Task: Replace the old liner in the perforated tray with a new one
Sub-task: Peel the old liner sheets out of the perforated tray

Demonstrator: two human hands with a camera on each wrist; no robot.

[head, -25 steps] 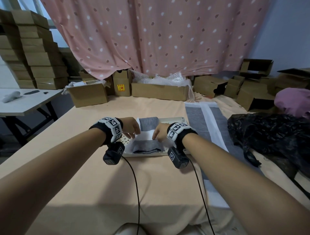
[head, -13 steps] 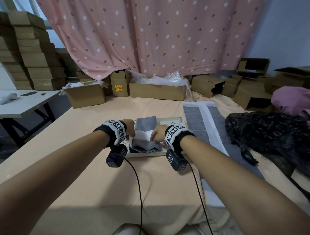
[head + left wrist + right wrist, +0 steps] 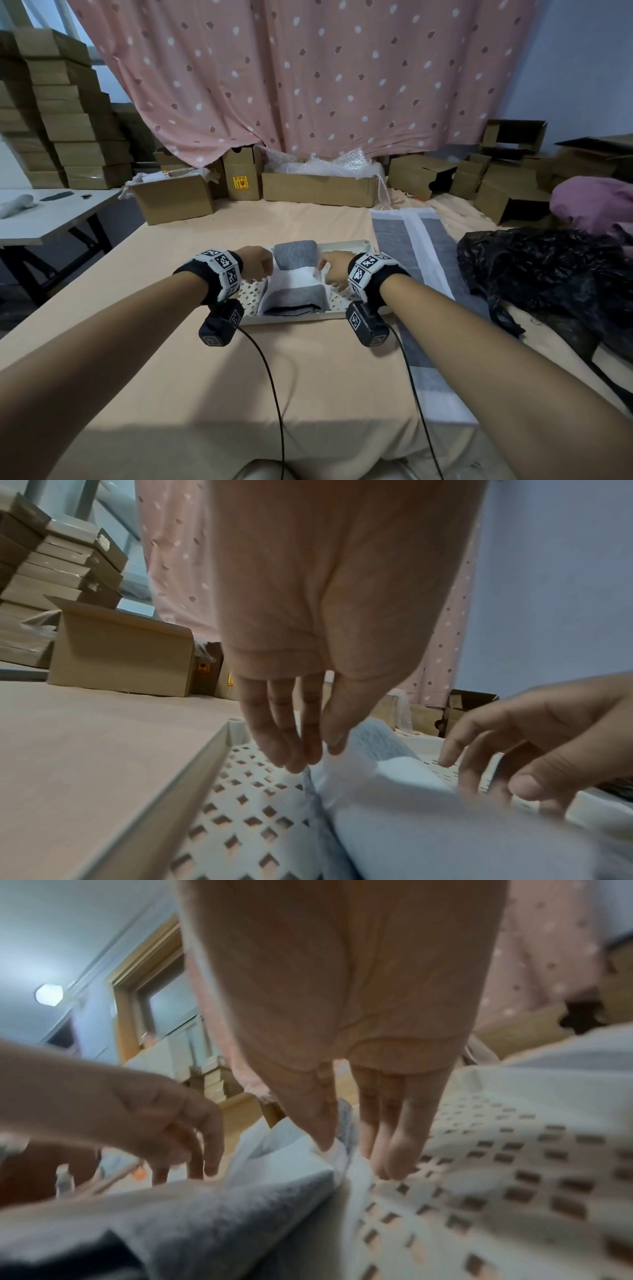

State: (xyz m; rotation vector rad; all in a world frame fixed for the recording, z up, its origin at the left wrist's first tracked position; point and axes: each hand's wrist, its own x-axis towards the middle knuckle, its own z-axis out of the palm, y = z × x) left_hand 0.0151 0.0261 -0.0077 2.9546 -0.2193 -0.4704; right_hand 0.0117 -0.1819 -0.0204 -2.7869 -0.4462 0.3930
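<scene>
A cream perforated tray (image 3: 250, 295) lies on the peach-covered table. In its middle sits the old liner (image 3: 294, 284), grey and white, its sides folded inward into a narrow bundle. My left hand (image 3: 260, 264) pinches the liner's white left edge between thumb and fingers, plain in the left wrist view at the left hand (image 3: 318, 756) on the liner (image 3: 411, 818) above the tray (image 3: 240, 804). My right hand (image 3: 334, 270) pinches the right edge; the right wrist view shows the right hand (image 3: 346, 1156) on the liner (image 3: 205, 1218) over the tray (image 3: 514, 1177).
A fresh grey-and-white liner (image 3: 435, 260) lies flat on the table just right of the tray. A crumpled black plastic bag (image 3: 548, 274) and purple cloth (image 3: 596, 202) sit further right. Cardboard boxes (image 3: 318, 188) line the far edge. A white side table (image 3: 44, 216) stands left.
Both hands stay at the liner's two sides. The folded bundle bunched up half a second ago and now lies neater and narrower in the tray's middle.
</scene>
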